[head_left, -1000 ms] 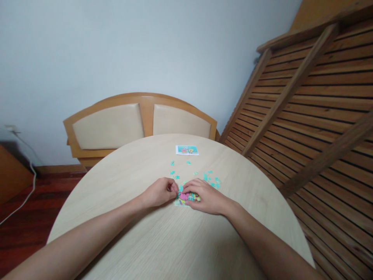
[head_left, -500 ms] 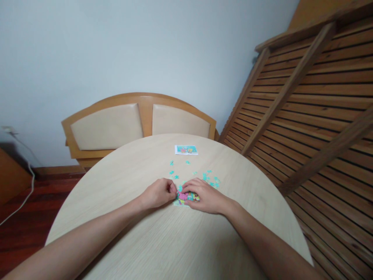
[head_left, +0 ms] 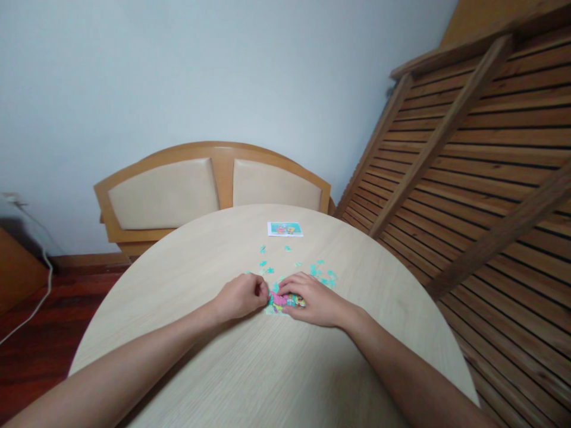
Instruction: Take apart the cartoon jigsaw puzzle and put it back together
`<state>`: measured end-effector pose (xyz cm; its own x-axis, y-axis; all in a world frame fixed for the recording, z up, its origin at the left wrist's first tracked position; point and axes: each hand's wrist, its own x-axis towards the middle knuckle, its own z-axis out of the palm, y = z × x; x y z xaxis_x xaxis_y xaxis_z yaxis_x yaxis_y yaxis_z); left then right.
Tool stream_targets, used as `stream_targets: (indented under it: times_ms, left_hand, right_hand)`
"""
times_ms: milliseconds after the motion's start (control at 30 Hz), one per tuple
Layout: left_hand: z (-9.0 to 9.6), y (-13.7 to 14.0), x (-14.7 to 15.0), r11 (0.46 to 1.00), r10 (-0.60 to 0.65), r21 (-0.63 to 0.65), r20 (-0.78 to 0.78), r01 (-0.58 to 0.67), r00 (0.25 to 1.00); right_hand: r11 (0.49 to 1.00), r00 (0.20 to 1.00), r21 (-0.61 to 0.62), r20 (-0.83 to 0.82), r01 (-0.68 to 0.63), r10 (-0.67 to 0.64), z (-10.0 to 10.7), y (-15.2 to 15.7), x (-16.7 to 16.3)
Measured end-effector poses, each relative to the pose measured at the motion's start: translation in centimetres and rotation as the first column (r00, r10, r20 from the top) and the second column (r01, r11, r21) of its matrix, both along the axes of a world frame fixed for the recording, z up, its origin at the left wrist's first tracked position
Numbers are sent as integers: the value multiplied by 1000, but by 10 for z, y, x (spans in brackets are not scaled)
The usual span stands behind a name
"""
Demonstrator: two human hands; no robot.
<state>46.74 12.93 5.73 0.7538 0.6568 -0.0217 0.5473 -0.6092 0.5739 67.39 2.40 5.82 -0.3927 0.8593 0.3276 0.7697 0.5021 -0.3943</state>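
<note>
A joined section of a jigsaw puzzle (head_left: 280, 301), pink, teal and yellow-green, lies flat on the table between my hands. At its left edge my left hand (head_left: 243, 295) is closed in a pinch on a small teal puzzle piece (head_left: 270, 295), mostly hidden by the fingertips. My right hand (head_left: 312, 300) curves over the right part of the section, fingertips at the far side and thumb at the near side, holding it. A loose teal piece (head_left: 276, 287) lies just beyond the section.
Several loose teal pieces (head_left: 331, 274) are scattered beyond my right hand, and others (head_left: 263, 263) lie further left. A small picture card (head_left: 285, 229) rests near the far side of the round wooden table (head_left: 200, 249). Behind stands a padded chair back (head_left: 223, 178); a slatted wooden panel (head_left: 468, 148) leans at right.
My left hand's fingertips have shifted very slightly left, showing a bit more of the puzzle's left edge. My right hand stays in place.
</note>
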Motion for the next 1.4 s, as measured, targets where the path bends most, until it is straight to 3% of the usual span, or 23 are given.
stream_targets:
  times_ms: [600,800,933,1100,1233,1400]
  left_hand:
    - [-1,-2,-1,999,17,43,-12,-17,1000]
    - [3,10,-4,998,30,52,-39,-28,999]
    - [4,29,-11,976,88,197,3,-87,996]
    - [-6,45,-13,918,-28,396,46,7,999]
    - [-13,45,-10,877,-145,467,29,115,989]
    - [-15,44,-7,872,-172,470,36,135,984]
  right_hand:
    - [1000,1000,-3,18,-11,11,1,0,0]
    - [1000,999,-6,23,-26,26,3,0,0]
    - [999,999,-13,10,-44,45,5,0,0]
    - [1000,1000,-5,17,-26,26,7,0,8]
    - [1000,999,9,34,21,-21,6,1,22]
    - [999,998,4,42,54,-54,4,2,30]
